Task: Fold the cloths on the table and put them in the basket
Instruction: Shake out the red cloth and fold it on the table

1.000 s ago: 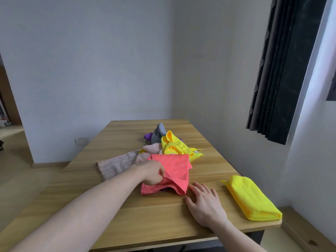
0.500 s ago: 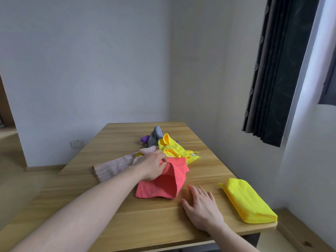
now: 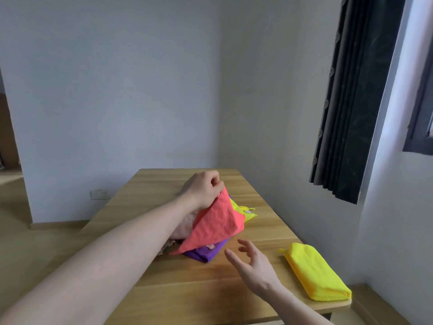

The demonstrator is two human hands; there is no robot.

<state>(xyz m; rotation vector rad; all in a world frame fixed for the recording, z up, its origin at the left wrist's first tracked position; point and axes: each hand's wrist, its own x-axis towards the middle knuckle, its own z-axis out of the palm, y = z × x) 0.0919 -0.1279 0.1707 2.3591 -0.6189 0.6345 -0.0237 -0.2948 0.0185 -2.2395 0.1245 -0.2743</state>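
Head view: light wooden desk (image 3: 187,285) in a white-walled corner beside a dark curtain (image 3: 356,102). Left hand (image 3: 203,190) pinches the coral-red microfibre cloth (image 3: 215,224) lifted above the cloth pile; right hand (image 3: 254,268) hovers, fingers spread, empty.

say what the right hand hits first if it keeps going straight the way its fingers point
Probably the purple cloth, lying just ahead of the open right hand under the lifted coral cloth. One view leaves depth unclear, so the hanging coral edge might come first.
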